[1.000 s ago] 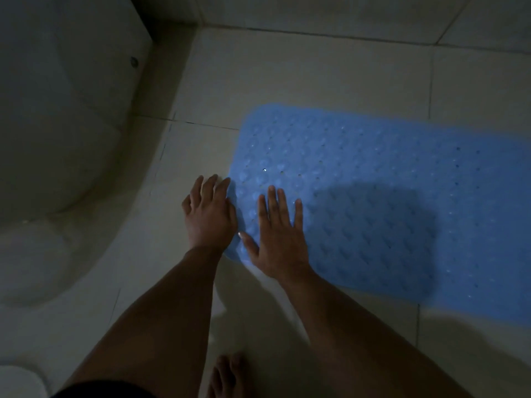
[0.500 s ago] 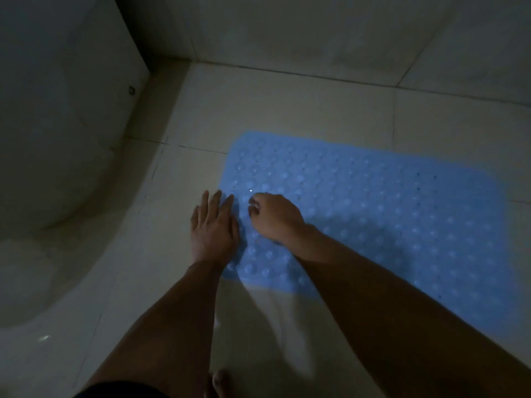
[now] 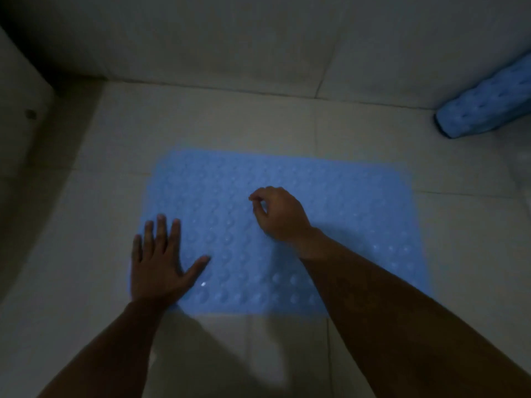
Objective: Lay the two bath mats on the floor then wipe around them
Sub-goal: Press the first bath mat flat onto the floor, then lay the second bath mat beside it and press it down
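Your left hand (image 3: 156, 265) is pressing flat, fingers straight and spread, on the near-left corner of the blue bath mat (image 3: 330, 196) lying unrolled on the tiled floor (image 3: 230, 124). Your right hand (image 3: 277, 212) is hovering over the mat's middle with fingers curled, holding nothing. The second bath mat (image 3: 485, 106) is lying rolled by the wall (image 3: 258, 38) at far right.

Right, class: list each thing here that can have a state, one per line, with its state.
Flat bath mat: unrolled, lying flat on the floor.
Rolled bath mat: rolled up, by the wall.
Left hand: fingers straight, pressing the flat mat's edge.
Right hand: fingers curled, over the flat mat.
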Motion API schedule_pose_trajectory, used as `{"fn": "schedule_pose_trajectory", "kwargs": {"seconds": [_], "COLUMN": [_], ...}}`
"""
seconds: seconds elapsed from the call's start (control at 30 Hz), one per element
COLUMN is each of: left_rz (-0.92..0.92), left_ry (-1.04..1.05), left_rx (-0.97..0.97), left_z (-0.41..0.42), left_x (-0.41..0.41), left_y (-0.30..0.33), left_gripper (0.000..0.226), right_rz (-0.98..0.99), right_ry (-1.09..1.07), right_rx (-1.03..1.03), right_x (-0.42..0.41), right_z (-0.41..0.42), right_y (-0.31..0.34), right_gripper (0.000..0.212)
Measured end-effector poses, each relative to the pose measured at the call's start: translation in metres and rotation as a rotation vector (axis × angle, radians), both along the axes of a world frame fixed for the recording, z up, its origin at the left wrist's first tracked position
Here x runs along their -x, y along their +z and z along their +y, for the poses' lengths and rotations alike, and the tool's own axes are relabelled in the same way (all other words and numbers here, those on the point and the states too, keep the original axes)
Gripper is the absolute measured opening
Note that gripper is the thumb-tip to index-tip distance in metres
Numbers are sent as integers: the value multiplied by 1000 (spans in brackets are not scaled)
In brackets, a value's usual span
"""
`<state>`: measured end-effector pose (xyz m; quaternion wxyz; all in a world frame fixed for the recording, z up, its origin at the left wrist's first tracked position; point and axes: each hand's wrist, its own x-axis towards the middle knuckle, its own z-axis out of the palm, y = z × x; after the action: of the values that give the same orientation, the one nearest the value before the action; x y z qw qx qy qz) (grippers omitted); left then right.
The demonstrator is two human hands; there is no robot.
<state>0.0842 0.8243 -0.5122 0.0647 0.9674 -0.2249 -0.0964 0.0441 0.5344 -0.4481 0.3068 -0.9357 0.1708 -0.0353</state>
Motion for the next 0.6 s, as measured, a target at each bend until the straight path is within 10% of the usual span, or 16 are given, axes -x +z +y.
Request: {"fn": "schedule_pose_trajectory", "kwargs": {"seconds": [0.23, 0.6], "left_rz": [-24, -204], "left_ry": [3, -616], "left_rx": [16, 99], "left_z": [-38, -477], "left_x": [-20, -27], "left_y": [49, 201], "left_gripper": [101, 63], "right_rz": [161, 25], "right_ry": [-183, -603], "right_rx": [90, 289], "right_x": [28, 96], "right_z": [-140, -436], "right_y": [54, 200], "right_gripper": [27, 56]}}
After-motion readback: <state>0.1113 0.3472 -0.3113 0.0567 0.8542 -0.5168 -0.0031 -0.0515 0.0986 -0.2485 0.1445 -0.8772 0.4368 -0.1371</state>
